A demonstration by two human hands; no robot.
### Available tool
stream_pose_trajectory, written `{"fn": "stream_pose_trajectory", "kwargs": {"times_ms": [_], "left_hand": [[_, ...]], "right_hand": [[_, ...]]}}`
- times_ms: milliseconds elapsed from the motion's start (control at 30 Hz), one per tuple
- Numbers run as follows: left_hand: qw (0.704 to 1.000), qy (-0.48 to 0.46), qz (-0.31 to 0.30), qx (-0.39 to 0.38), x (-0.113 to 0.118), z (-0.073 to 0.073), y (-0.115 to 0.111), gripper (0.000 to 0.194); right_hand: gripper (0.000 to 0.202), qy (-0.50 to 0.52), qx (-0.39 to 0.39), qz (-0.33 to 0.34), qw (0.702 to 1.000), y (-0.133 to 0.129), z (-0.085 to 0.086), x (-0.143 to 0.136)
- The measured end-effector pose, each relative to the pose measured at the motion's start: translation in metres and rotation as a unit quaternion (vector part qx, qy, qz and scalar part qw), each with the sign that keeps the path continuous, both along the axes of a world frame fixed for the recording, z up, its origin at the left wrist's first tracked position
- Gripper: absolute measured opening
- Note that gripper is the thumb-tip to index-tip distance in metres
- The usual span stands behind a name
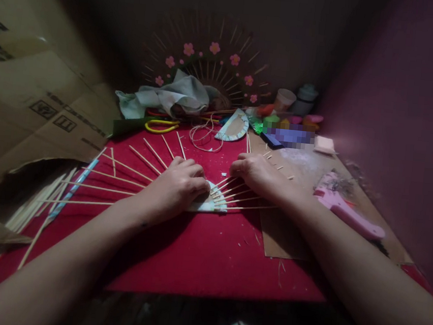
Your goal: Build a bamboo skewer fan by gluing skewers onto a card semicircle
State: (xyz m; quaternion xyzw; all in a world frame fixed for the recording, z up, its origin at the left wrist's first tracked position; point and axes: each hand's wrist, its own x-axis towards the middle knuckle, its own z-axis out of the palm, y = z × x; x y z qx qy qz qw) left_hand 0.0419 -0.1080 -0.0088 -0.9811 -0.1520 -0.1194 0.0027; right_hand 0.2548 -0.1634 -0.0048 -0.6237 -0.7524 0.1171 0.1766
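Though unreadable, black print on cardboard box beside left hand.

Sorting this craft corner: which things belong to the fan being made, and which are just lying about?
In use: left hand pressing pale half-round card; right hand on thin wooden sticks.
Lying about: pink glue gun, yellow-handled scissors, grey cloth.
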Motion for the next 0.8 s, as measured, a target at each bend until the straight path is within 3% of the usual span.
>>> {"fn": "stream_pose_trajectory", "kwargs": {"times_ms": [300, 533, 800], "left_hand": [[0.998, 0.033, -0.026, 0.057, -0.004, 0.0, -0.004, 0.022], [0.998, 0.013, -0.018, 0.066, -0.004, 0.001, -0.006, 0.021], [0.998, 0.009, -0.024, 0.056, 0.002, -0.009, -0.004, 0.014]], "right_hand": [[0.023, -0.055, 0.046, -0.002, 0.997, 0.002, -0.005, -0.002], [0.023, -0.053, 0.075, 0.053, 0.994, 0.001, -0.012, -0.016], [0.02, -0.091, 0.067, 0.06, 0.992, 0.004, -0.015, -0.025]]}}
